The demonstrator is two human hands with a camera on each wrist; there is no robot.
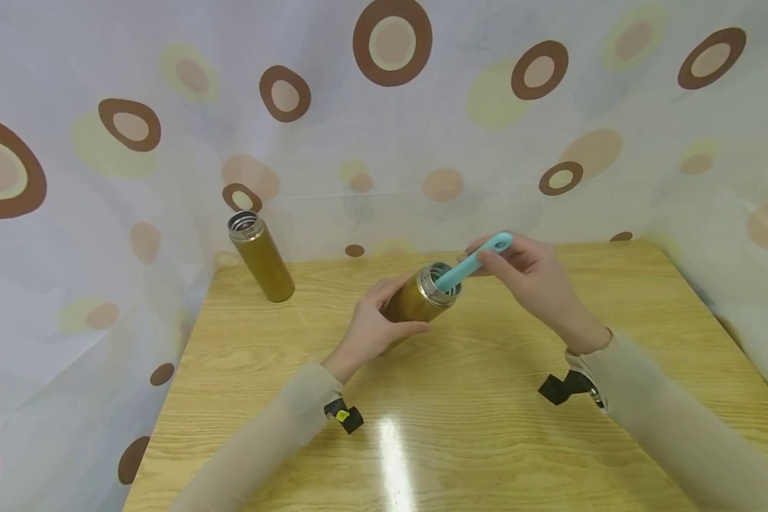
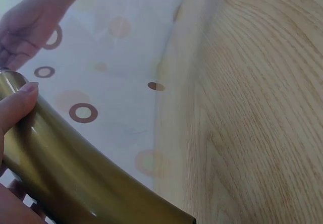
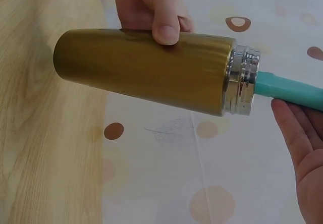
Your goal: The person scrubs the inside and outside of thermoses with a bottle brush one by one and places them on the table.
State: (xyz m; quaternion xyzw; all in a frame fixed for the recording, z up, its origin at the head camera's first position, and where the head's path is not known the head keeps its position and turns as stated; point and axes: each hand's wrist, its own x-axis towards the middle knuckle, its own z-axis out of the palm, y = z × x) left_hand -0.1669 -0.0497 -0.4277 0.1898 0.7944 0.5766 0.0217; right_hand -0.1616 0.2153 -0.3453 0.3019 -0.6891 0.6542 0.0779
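Note:
My left hand (image 1: 376, 326) grips a gold metal thermos bottle (image 1: 412, 302) by its body, tilted with its silver threaded mouth up and to the right. No lid is on that mouth. A turquoise handle (image 1: 466, 270) with a hole in its end sticks out of the opening; its other end is hidden inside. My right hand (image 1: 537, 277) pinches this handle between thumb and fingers. Seen from the right wrist, the bottle (image 3: 146, 70) hangs above the table, the handle (image 3: 285, 90) entering its neck.
Another gold thermos bottle (image 1: 265, 262), also uncapped, stands upright at the table's back left. The wooden table (image 1: 486, 427) ends at a white curtain (image 1: 384, 142) with brown circles, which hangs behind and on both sides. Dark wrist mounts (image 1: 566, 387) sit at both cuffs.

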